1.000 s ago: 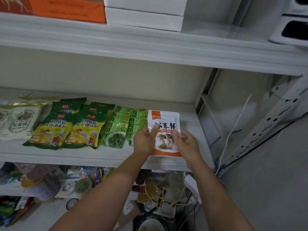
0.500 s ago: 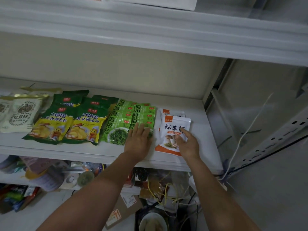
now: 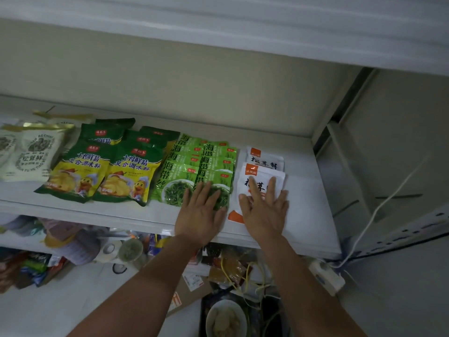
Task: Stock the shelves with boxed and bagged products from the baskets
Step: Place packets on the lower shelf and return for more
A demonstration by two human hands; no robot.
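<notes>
A white-and-orange mushroom bag (image 3: 258, 177) lies flat on the white shelf (image 3: 308, 215), overlapping a second identical bag (image 3: 266, 159) behind it. My right hand (image 3: 264, 207) lies flat on the front bag with fingers straight. My left hand (image 3: 201, 212) rests flat, fingers spread, on the lower end of the green kelp bags (image 3: 204, 166) just to the left.
Left of the kelp lie green-yellow chicken seasoning bags (image 3: 104, 171) and cream bags (image 3: 31, 152). Another shelf (image 3: 267, 32) hangs overhead. Below, the lower level holds cluttered goods (image 3: 73, 249), a bowl (image 3: 226, 317) and cables. A white cord (image 3: 379, 207) and power strip (image 3: 326, 276) sit right.
The mushroom bag went from being held up in both hands to lying on the shelf atop the other one. Both hands now lie flat, the left on the kelp bags.
</notes>
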